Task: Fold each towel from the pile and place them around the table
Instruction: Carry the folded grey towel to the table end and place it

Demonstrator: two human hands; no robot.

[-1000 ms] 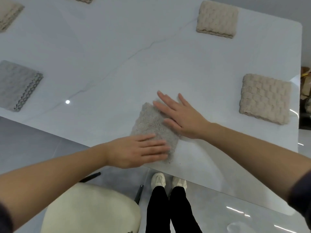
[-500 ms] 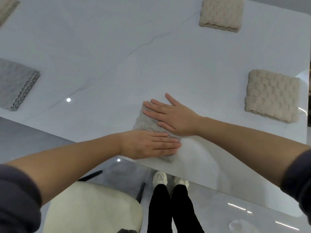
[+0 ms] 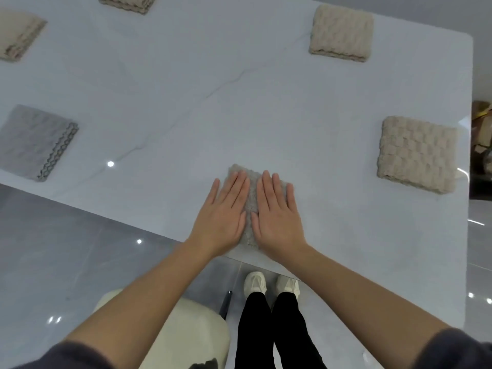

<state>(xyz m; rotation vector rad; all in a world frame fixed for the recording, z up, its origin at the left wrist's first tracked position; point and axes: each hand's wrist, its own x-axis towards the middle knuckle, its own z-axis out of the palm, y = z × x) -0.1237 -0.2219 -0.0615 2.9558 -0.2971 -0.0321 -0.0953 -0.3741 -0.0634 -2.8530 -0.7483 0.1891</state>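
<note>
Head view, looking down on a pale, veined table (image 3: 186,97) whose near edge slants from nine o'clock of the picture down toward five. At ten o'clock, cut by the left border, lies the first tan towel (image 3: 18,35), folded. At eleven o'clock the second tan towel (image 3: 125,2) is cut by the top border, so only its stacked hem shows. At nine o'clock the light grey towel (image 3: 34,139) lies folded flat, its dark zigzag hem facing right. These three are well apart from one another. Off the table, at seven o'clock, a cream chair (image 3: 173,331) stands on the grey floor (image 3: 66,249).

Near the middle, close to the table's near edge, the left hand (image 3: 222,222) lies palm down with straight fingers on the left half of the small grey towel (image 3: 252,193), a folded square. The right hand (image 3: 278,222) lies the same way on its right half. The thumbs nearly meet over the narrow strip of cloth that shows between them. Neither hand grasps anything; both are released and press flat on the towel. At six o'clock, below the hands, are white shoes (image 3: 255,282) and black trousers (image 3: 253,328).

At one o'clock the third tan towel (image 3: 340,33) lies folded. At three o'clock the fourth tan towel (image 3: 416,154) sits near the table's right edge.
</note>
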